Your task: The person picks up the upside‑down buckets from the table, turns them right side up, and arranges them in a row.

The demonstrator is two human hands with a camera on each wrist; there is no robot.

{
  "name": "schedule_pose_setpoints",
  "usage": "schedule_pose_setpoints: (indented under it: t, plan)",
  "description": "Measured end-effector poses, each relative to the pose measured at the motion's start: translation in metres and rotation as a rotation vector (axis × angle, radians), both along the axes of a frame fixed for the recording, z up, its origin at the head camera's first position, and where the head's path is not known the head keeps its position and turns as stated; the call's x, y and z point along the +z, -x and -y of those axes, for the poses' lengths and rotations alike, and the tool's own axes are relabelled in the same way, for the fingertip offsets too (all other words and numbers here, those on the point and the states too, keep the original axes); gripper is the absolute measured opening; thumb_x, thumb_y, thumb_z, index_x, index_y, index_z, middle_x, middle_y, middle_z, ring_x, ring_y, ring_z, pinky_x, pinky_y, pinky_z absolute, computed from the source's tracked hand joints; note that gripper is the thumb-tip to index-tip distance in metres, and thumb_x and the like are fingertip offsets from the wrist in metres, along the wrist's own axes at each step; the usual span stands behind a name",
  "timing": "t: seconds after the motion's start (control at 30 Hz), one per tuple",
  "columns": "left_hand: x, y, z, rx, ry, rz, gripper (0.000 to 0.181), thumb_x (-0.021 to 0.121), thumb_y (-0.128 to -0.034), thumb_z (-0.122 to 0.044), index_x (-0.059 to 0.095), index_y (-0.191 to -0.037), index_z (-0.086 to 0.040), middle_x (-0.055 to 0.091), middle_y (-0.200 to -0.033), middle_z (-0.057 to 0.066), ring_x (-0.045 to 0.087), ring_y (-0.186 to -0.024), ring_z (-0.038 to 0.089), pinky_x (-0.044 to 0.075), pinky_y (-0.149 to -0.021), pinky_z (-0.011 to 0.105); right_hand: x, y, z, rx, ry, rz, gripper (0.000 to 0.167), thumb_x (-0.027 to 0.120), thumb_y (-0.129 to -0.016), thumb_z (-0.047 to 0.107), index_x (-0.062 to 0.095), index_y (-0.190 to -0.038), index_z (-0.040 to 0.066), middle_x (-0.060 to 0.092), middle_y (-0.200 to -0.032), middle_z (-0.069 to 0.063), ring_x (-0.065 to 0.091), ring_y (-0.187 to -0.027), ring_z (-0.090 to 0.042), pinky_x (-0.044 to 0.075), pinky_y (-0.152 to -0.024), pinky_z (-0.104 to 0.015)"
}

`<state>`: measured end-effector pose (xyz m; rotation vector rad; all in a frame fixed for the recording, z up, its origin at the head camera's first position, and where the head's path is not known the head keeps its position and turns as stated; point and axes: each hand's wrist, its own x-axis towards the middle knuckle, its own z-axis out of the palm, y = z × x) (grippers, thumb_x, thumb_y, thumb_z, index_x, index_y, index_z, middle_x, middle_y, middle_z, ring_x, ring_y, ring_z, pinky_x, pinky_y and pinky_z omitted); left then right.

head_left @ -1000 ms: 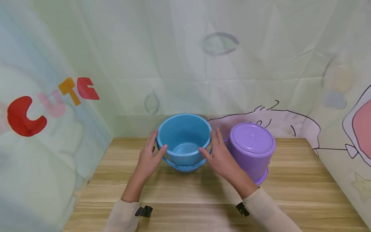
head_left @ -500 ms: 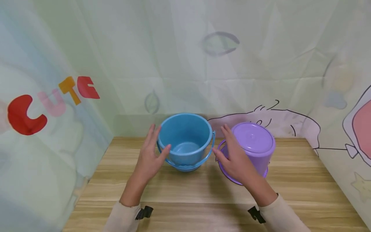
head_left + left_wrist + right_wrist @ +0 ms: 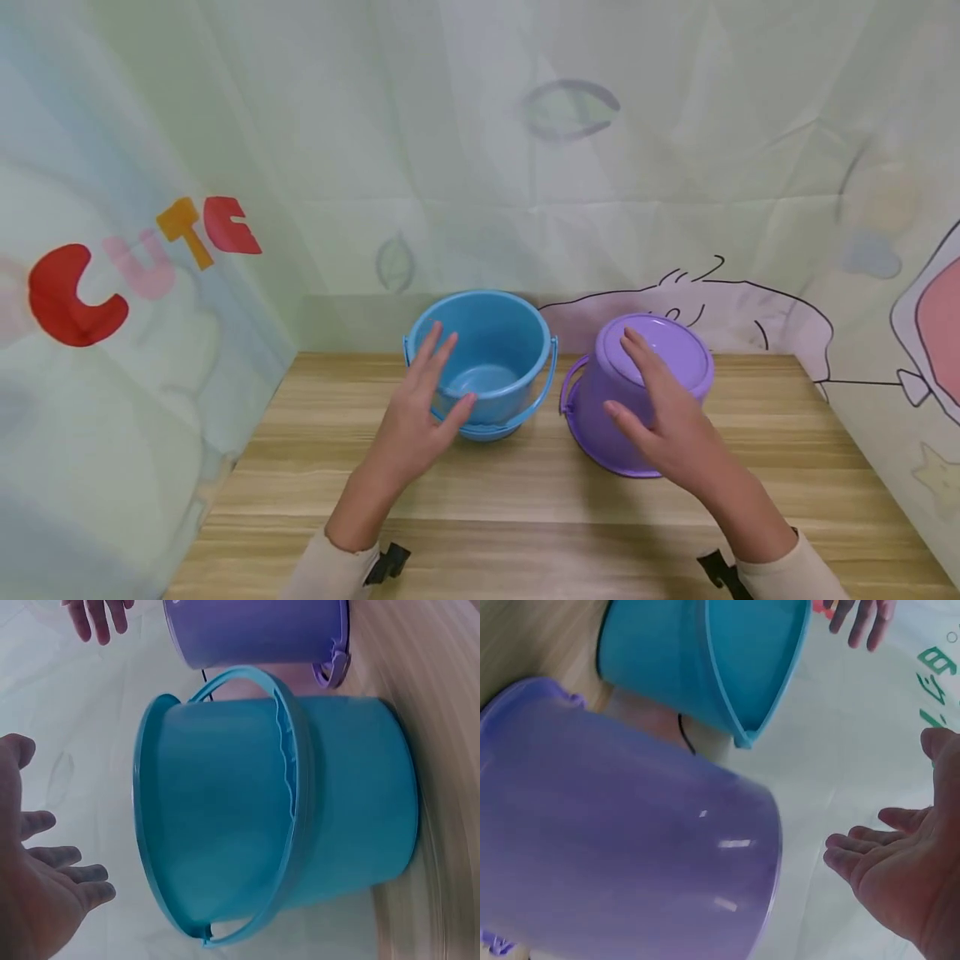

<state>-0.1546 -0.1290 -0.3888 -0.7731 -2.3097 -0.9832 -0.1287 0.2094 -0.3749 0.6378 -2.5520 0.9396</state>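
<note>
A blue bucket [image 3: 487, 367] stands upright on the table, its mouth up and its handle hanging at the front. My left hand [image 3: 412, 429] hovers before its left side with fingers spread; the left wrist view shows a gap between the fingers and the bucket [image 3: 225, 802]. To the right a purple bucket [image 3: 611, 417] rests upside down, base up, its handle low on the left. Over its front right side is my right hand [image 3: 678, 429], fingers spread, holding nothing; in the right wrist view it is apart from the purple bucket [image 3: 630, 825].
The wooden table [image 3: 495, 517] ends at a pale printed curtain [image 3: 465, 150] behind both buckets. Another curtain with coloured letters [image 3: 78, 296] hangs at the left. The two buckets stand side by side with a narrow gap between them.
Both hands have left the blue bucket's sides. My right hand has moved right, across to the purple bucket; my left hand has shifted slightly right. The buckets stand where they were.
</note>
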Motion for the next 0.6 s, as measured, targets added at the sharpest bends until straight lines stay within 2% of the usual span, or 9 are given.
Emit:
schedule_pose_setpoints:
  t: [0.1, 0.2, 0.3, 0.37, 0.47, 0.53, 0.6]
  plan:
    - [-0.001, -0.004, -0.006, -0.026, 0.014, -0.025, 0.075, 0.073, -0.0943, -0.021, 0.038, -0.159, -0.007, 0.029, -0.168, 0.018, 0.034, -0.152, 0.041, 0.043, -0.112, 0.060, -0.003, -0.002, -0.009, 0.016, -0.007, -0.025, 0.086, 0.074, -0.094, 0.017, 0.025, -0.165, 0.019, 0.026, -0.171, -0.009, 0.028, -0.155, -0.037, 0.023, -0.127, -0.031]
    - [-0.004, -0.008, -0.011, -0.046, 0.027, -0.049, 0.072, 0.072, -0.0966, -0.027, 0.040, -0.158, -0.006, 0.031, -0.167, 0.018, 0.034, -0.152, 0.041, 0.044, -0.112, 0.060, -0.005, -0.004, -0.018, 0.035, -0.013, -0.072, 0.089, 0.077, -0.090, 0.012, 0.028, -0.164, 0.019, 0.028, -0.170, -0.006, 0.032, -0.154, -0.033, 0.015, -0.121, -0.012]
    - [-0.006, -0.012, -0.017, -0.060, 0.039, -0.053, 0.068, 0.066, -0.1009, -0.038, 0.042, -0.157, -0.007, 0.033, -0.166, 0.017, 0.035, -0.152, 0.040, 0.045, -0.112, 0.058, -0.006, -0.006, -0.027, 0.052, -0.027, -0.131, 0.091, 0.080, -0.086, 0.010, 0.031, -0.163, 0.016, 0.032, -0.169, -0.006, 0.033, -0.154, -0.024, 0.016, -0.120, -0.009]
    - [-0.008, -0.013, -0.020, -0.067, 0.054, -0.063, 0.067, 0.060, -0.1029, -0.045, 0.044, -0.155, -0.006, 0.035, -0.166, 0.016, 0.036, -0.152, 0.040, 0.045, -0.112, 0.058, -0.007, -0.007, -0.033, 0.059, -0.030, -0.174, 0.091, 0.081, -0.083, 0.007, 0.034, -0.161, 0.012, 0.036, -0.167, -0.009, 0.033, -0.153, -0.016, 0.021, -0.118, -0.008]
    - [-0.010, -0.014, -0.027, -0.088, 0.078, -0.095, 0.065, 0.057, -0.1037, -0.048, 0.048, -0.152, -0.005, 0.039, -0.163, 0.017, 0.039, -0.149, 0.043, 0.045, -0.112, 0.059, -0.010, -0.009, -0.044, 0.072, -0.014, -0.196, 0.089, 0.080, -0.081, 0.004, 0.038, -0.159, 0.009, 0.040, -0.164, -0.011, 0.031, -0.153, -0.009, 0.025, -0.117, -0.009]
    - [-0.011, -0.014, -0.032, -0.108, 0.090, -0.134, 0.063, 0.062, -0.1022, -0.043, 0.050, -0.150, -0.004, 0.042, -0.161, 0.019, 0.043, -0.146, 0.044, 0.046, -0.111, 0.060, -0.012, -0.010, -0.053, 0.086, 0.007, -0.213, 0.081, 0.079, -0.086, 0.010, 0.041, -0.157, 0.005, 0.042, -0.162, -0.014, 0.032, -0.153, -0.008, 0.027, -0.118, -0.010]
    - [-0.013, -0.014, -0.036, -0.134, 0.098, -0.173, 0.062, 0.068, -0.0988, -0.037, 0.052, -0.148, -0.003, 0.044, -0.159, 0.019, 0.046, -0.144, 0.044, 0.047, -0.111, 0.058, -0.016, -0.010, -0.061, 0.108, 0.032, -0.240, 0.071, 0.074, -0.095, 0.025, 0.044, -0.154, 0.000, 0.045, -0.160, -0.016, 0.033, -0.153, -0.010, 0.025, -0.122, -0.014]
